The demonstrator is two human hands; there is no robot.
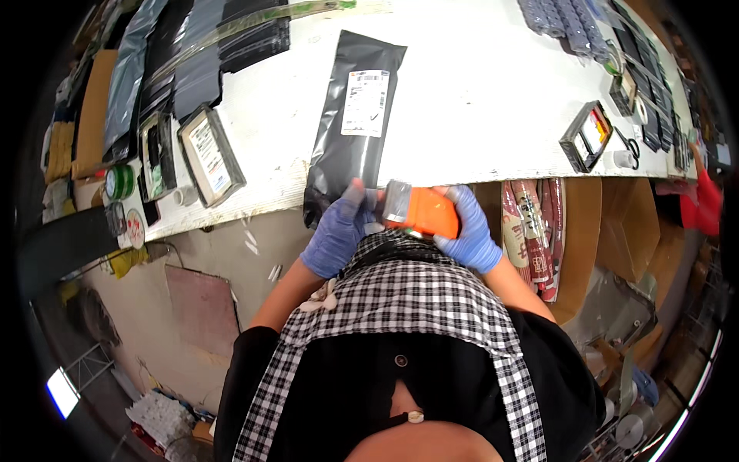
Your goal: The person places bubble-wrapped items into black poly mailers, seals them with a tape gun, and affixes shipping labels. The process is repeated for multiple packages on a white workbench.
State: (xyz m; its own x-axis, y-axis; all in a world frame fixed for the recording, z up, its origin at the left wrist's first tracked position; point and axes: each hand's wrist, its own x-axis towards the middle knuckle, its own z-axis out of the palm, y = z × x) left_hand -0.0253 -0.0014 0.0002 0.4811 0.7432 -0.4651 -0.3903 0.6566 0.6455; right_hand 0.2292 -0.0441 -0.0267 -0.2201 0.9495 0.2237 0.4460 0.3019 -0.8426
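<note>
One orange device (pixel 433 212) we're holding near the surface (pixel 477 115)
Our right hand (pixel 471 235) is gripping it, our left hand (pixel 336 237) half-curling, hold unclear; the black bag (pixel 335 150) is already bearing its label (pixel 365 103), remaining steps not showing

Black parcel (pixel 346 154) lies label-up, orange device (pixel 433 212) near its end

The right hand (pixel 471 235) covers one end of the orange tool (pixel 431 212) from me, and I can't tell whether the left hand (pixel 336 235) touches it. That hand also hides part of the bag (pixel 345 158). Print on the label (pixel 365 104) is too small for me. A red thing (pixel 702 200) blurs; the top edge crops the bubble wrap (pixel 566 23).
</note>
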